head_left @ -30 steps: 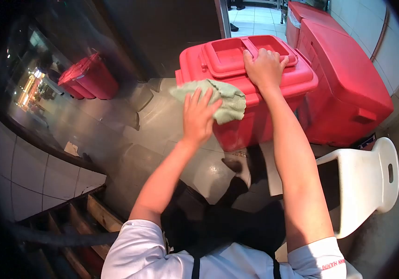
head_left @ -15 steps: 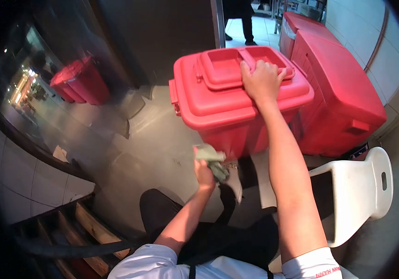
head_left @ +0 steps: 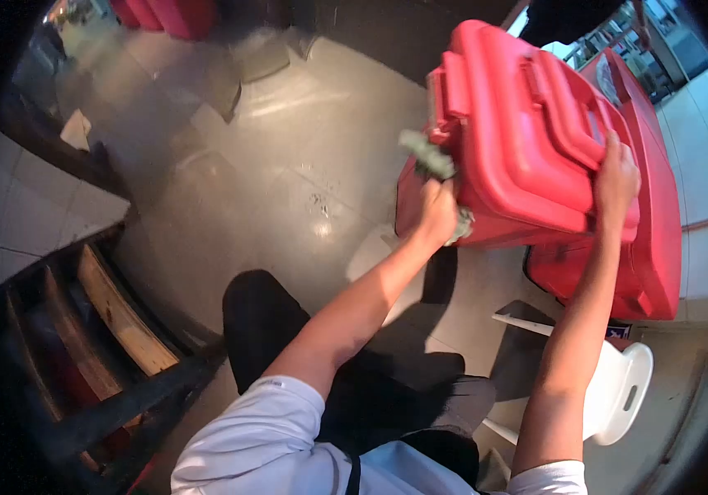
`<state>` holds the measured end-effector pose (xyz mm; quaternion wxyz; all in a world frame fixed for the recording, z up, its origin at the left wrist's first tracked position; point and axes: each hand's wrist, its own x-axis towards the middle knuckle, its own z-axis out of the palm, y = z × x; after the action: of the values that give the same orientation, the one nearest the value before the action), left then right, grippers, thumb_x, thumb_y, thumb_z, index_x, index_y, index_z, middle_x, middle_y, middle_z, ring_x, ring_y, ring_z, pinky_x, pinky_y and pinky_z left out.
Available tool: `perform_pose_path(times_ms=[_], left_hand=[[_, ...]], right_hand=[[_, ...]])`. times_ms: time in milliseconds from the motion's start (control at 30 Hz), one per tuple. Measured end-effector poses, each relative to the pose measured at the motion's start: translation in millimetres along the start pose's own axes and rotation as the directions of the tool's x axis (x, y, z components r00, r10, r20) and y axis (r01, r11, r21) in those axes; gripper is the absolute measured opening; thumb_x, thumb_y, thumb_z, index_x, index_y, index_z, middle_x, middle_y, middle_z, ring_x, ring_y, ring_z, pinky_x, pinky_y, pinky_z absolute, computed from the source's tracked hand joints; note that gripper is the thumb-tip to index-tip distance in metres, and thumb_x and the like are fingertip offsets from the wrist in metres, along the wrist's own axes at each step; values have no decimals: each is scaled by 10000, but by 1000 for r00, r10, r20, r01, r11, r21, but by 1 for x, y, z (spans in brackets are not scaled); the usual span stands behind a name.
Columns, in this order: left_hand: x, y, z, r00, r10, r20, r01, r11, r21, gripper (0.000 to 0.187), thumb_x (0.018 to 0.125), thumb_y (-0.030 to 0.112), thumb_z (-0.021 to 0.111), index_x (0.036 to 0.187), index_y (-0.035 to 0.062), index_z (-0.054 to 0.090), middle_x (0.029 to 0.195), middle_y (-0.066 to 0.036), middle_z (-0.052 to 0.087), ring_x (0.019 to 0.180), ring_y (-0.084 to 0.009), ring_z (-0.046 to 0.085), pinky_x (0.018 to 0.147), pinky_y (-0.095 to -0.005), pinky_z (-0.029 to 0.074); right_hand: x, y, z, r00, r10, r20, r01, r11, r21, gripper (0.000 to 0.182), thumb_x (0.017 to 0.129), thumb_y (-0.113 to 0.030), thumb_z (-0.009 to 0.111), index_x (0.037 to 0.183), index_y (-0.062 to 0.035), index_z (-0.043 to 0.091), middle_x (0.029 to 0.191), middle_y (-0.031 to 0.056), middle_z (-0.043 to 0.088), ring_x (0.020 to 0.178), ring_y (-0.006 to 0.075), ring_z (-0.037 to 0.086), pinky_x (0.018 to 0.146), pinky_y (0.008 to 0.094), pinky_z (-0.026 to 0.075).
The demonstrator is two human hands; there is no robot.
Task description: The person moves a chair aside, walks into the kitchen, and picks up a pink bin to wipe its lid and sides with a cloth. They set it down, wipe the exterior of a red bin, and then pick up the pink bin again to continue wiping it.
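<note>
While it stands on the grey floor (head_left: 288, 165), the red lidded bin (head_left: 519, 140) appears tilted in the head view, its lid facing up and to the right, with moulded recesses and a raised handle ridge running along the top. A green cloth (head_left: 428, 157) lies against the bin's near left corner, one end sticking up past the lid's edge and another scrap showing lower down by the wrist. The left hand (head_left: 439, 210) is closed in a fist around that cloth, fingers pressed together on it, and the fist is held against the bin's side wall just under the lid rim. The right hand (head_left: 615, 177) lies on the far right edge of the lid, fingers curled over the rim and gripping it, thumb side toward the camera.

Just behind and to the right of this bin sits a second red container (head_left: 659, 247), touching or nearly touching it; which one I cannot tell. Below that, near the right forearm, stands a white plastic chair (head_left: 618, 396) with a slot in its backrest. Dark trousers (head_left: 354, 388) and a white sleeve (head_left: 247, 437) of the person fill the lower middle. To the left, wooden steps (head_left: 115, 313) descend beside a white tiled wall (head_left: 16, 206).
</note>
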<state>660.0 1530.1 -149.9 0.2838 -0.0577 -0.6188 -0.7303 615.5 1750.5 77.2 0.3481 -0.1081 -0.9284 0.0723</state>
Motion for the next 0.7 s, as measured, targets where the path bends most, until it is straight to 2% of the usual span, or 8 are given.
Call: perform_pose_path(times_ms=[100, 233, 333, 367, 433, 533, 667, 700], left_hand=[[34, -58, -11, 971, -164, 176, 111, 954, 277, 277, 912, 147, 482, 1110, 13, 623, 1056, -165, 641, 947, -323, 610, 873, -444, 471], [5, -213, -15, 630, -719, 292, 772, 540, -335, 228, 911, 111, 504, 1109, 21, 572, 971, -163, 652, 854, -283, 625, 745, -430, 509], [-48, -135, -34, 424, -876, 230, 896, 443, 33, 272, 935, 127, 526, 1183, 22, 566, 988, -184, 674, 896, -310, 665, 774, -440, 520], [-50, -93, -37, 453, -851, 265, 875, 482, 51, 288, 943, 132, 534, 1208, 22, 564, 994, -191, 681, 910, -318, 679, 783, -444, 523], [-25, -27, -36, 796, -466, 386, 548, 826, -133, 402, 937, 119, 526, 1330, 33, 512, 1182, -258, 630, 1141, -398, 608, 966, -492, 466], [72, -15, -5, 989, 78, 124, -65, 993, -100, 484, 952, 117, 496, 1428, 56, 442, 1427, -264, 456, 1346, -417, 424, 1154, -555, 230], [104, -86, 1, 990, 82, 113, -91, 993, 79, 465, 939, 118, 495, 1400, 57, 482, 1429, -217, 485, 1358, -428, 405, 1163, -592, 195], [93, -119, -7, 986, -149, 71, 148, 989, 12, 355, 923, 116, 501, 1268, 59, 562, 1338, -187, 558, 1275, -386, 483, 1098, -552, 296]], right_hand=[[13, 35, 19, 940, -338, -56, 339, 940, 21, 511, 1018, -434, 402, 1108, -8, 669, 1029, 242, 656, 1001, 404, 627, 847, 475, 454], [10, 24, 7, 997, -79, 21, 69, 954, 293, 488, 1031, -352, 426, 1244, 51, 600, 1088, 162, 636, 1052, 256, 598, 967, 360, 422], [8, 35, 6, 994, 77, 84, -107, 883, 458, 518, 1025, -358, 449, 1307, 59, 567, 1266, 149, 596, 1186, 238, 558, 1053, 354, 392], [11, 48, 7, 993, 62, 98, -101, 879, 466, 512, 1024, -355, 457, 1342, 36, 546, 1317, 151, 570, 1229, 220, 535, 1055, 357, 398], [7, 13, 4, 903, 359, 237, -418, 604, 679, 537, 1019, -363, 466, 1392, 21, 498, 1343, 151, 557, 1245, 225, 525, 1053, 364, 407], [9, 52, 1, 983, 159, 90, -183, 880, 439, 547, 1026, -358, 439, 1434, 6, 447, 1401, 142, 516, 1261, 249, 516, 1085, 383, 391], [14, 46, -9, 956, 256, 145, -293, 801, 521, 509, 1045, -339, 366, 1448, -37, 443, 1407, 134, 517, 1277, 245, 504, 1101, 410, 377], [11, 41, -12, 944, 272, 186, -329, 761, 560, 519, 1043, -362, 364, 1437, -35, 449, 1385, 141, 532, 1246, 248, 533, 1066, 405, 425]])
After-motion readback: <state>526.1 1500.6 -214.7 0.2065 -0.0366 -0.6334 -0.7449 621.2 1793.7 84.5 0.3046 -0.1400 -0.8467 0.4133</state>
